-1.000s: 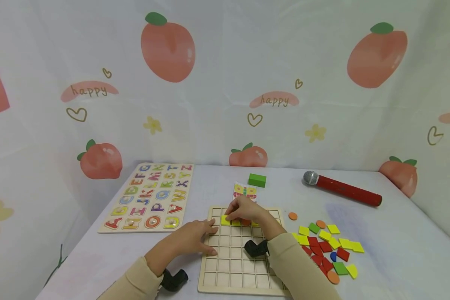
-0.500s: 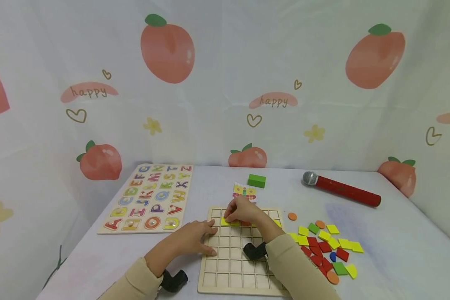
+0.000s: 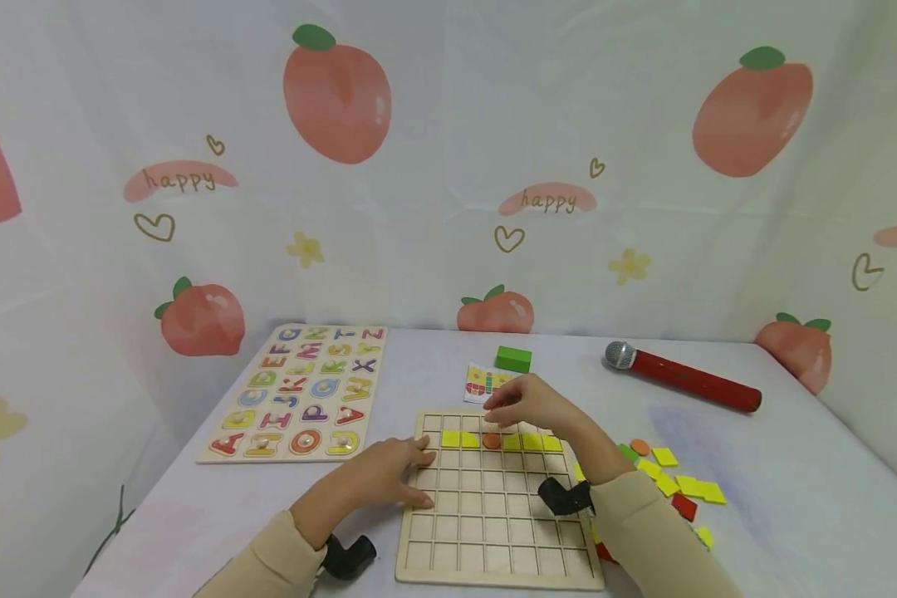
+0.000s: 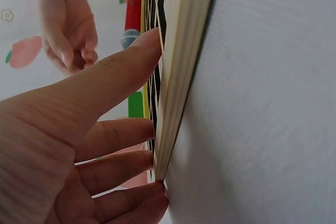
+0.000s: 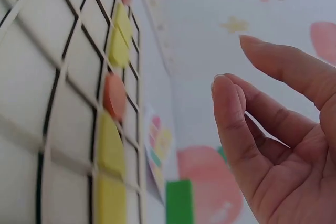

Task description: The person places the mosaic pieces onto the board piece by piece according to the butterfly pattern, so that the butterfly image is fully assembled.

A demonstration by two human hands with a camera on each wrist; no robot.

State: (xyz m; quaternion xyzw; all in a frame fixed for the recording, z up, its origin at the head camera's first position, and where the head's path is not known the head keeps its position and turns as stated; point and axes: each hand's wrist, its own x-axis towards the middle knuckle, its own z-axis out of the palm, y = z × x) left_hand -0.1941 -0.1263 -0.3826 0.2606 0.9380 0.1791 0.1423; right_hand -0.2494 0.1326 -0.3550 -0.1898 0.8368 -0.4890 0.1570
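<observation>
A wooden grid board [image 3: 493,529] lies on the table. In its second row from the far edge, two yellow square tiles [image 3: 459,439] sit left of an orange disc [image 3: 491,441], and more yellow tiles [image 3: 531,442] sit to the right. My left hand [image 3: 392,473] rests at the board's left edge; the thumb [image 4: 144,43] lies on the rim and the fingers [image 4: 118,135] spread along it. Raised over the far part of the board, my right hand [image 3: 534,407] holds nothing, and the right wrist view shows its thumb and fingertips apart.
Behind the board lie a butterfly picture card [image 3: 480,382] and a green block [image 3: 513,359]. Loose yellow tiles [image 3: 665,484] and other coloured pieces lie to the right, partly behind my right arm. A red microphone [image 3: 688,378] is at back right, an alphabet puzzle [image 3: 299,399] at left.
My right hand has let go of the yellow tile at the row's left end and moved up and right, uncovering the orange disc and tiles. The left hand stays in place.
</observation>
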